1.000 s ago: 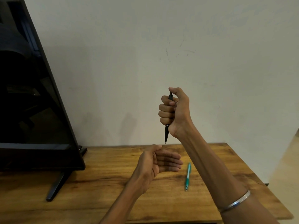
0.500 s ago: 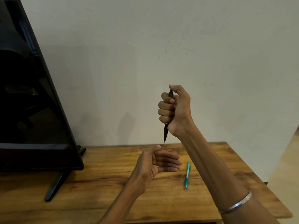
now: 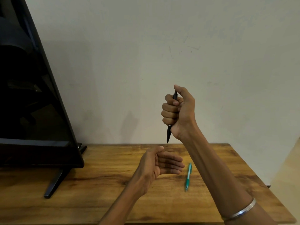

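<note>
One slim black pen (image 3: 168, 135), upright

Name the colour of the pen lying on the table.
Teal green pen, seen in the head view.

the wooden table (image 3: 100, 181) shows a smooth, faintly sheened grain. the black pen (image 3: 169, 134) looks like matt plastic; the teal pen (image 3: 188, 176) at the table's 3 o'clock is glossier plastic. the bangle (image 3: 240, 212) is polished metal. the monitor (image 3: 37, 120) screen is glossy (reflections show), the wall (image 3: 162, 46) matt, scuffed paint.
</note>
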